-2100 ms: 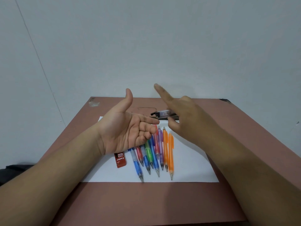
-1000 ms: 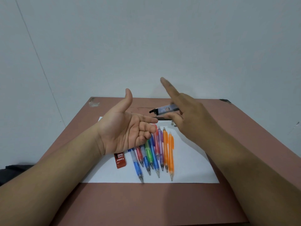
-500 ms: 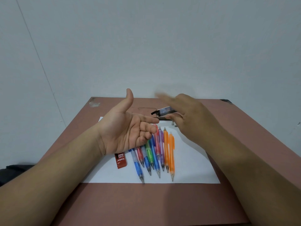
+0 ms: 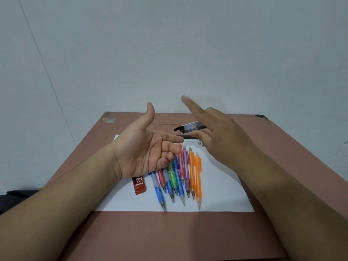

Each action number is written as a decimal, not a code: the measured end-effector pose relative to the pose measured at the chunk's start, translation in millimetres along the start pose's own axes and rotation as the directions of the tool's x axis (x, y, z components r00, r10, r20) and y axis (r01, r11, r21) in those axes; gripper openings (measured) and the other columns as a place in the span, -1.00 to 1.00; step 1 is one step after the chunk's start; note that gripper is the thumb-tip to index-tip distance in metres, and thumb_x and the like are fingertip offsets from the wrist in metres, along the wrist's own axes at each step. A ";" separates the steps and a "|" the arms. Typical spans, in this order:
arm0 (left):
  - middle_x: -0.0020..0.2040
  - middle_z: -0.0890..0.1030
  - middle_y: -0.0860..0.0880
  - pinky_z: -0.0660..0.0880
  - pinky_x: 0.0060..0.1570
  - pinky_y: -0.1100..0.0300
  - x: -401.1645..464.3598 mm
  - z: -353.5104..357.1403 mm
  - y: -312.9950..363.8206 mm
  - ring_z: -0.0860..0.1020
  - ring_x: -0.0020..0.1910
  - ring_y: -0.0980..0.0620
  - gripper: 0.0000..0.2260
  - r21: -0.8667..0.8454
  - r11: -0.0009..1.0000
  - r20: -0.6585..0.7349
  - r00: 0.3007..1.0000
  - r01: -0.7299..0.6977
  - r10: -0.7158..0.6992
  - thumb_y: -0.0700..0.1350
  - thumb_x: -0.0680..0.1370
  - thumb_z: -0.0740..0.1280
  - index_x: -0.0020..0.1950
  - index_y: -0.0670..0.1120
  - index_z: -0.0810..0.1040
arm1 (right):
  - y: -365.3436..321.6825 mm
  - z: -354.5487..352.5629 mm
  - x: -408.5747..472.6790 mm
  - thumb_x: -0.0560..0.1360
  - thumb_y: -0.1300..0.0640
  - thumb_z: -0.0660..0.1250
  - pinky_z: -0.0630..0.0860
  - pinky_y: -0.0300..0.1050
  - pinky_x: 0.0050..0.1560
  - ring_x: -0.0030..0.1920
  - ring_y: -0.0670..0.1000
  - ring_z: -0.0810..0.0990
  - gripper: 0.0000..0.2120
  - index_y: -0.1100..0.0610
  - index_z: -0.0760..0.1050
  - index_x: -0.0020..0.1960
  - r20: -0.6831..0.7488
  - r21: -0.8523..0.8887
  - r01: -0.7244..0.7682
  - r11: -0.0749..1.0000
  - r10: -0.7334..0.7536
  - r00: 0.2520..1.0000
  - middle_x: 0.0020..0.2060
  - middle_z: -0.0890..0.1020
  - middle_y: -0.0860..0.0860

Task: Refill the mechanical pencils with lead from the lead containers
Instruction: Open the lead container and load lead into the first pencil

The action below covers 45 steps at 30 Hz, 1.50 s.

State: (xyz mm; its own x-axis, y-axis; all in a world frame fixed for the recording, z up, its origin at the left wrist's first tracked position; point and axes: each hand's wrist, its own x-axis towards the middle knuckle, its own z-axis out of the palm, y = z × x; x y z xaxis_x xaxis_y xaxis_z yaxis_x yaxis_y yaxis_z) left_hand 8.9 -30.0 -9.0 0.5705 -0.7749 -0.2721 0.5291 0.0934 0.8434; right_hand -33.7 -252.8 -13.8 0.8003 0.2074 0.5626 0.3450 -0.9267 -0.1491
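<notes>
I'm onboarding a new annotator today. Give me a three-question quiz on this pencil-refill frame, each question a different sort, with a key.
1. True or false: the left hand grips a pencil.
2. What does the right hand hold? A) the dark lead container B) the red lead container C) an orange pencil
3. Fill in: the mechanical pencils lie on a white ___.

Key: 1 false, its palm is up and empty; 2 A; 3 sheet of paper.

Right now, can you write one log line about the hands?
left hand: open, palm up | right hand: holding lead container, forefinger raised | pencils: on paper
</notes>
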 end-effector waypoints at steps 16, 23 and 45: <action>-0.14 0.60 -0.21 0.58 -0.39 0.20 -0.3 -0.5 0.3 0.60 -0.31 -0.01 0.03 0.005 1.000 0.010 1.000 0.005 -0.006 0.57 0.40 0.05 0.43 -0.31 0.41 | 2.1 1.5 2.0 0.63 0.14 0.33 0.53 -0.15 -0.17 -0.10 -0.01 0.53 -0.23 -0.41 -0.01 0.56 0.012 0.056 -0.025 0.998 0.024 1.000 -0.04 0.50 -0.06; -0.14 0.60 -0.21 0.59 -0.39 0.20 -0.2 -0.6 0.0 0.61 -0.31 -0.02 0.04 0.004 1.000 0.010 1.000 0.006 -0.006 0.57 0.40 0.05 0.43 -0.31 0.41 | -1.0 1.1 2.0 0.62 0.13 0.33 0.54 -0.16 -0.17 -0.13 -0.03 0.52 -0.14 -0.47 -0.19 0.52 0.030 0.030 -0.044 0.999 0.043 0.999 -0.06 0.49 -0.05; -0.15 0.60 -0.20 0.58 -0.40 0.21 0.1 -0.2 0.1 0.59 -0.32 -0.01 0.04 0.010 1.000 0.008 1.000 0.004 -0.004 0.58 0.40 0.05 0.42 -0.32 0.42 | 1.0 -1.0 1.4 0.63 0.14 0.31 0.54 -0.17 -0.14 -0.08 -0.04 0.53 -0.18 -0.47 -0.12 0.53 0.028 0.046 -0.051 0.998 0.050 0.998 -0.03 0.49 -0.07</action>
State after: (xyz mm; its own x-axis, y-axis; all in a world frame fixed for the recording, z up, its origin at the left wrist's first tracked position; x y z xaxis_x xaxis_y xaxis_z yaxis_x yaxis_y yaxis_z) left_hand 9.1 -30.0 -9.1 0.5629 -0.7806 -0.2718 0.5251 0.0837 0.8469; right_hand -32.7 -253.8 -12.4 0.8300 0.1694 0.5314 0.3257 -0.9206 -0.2154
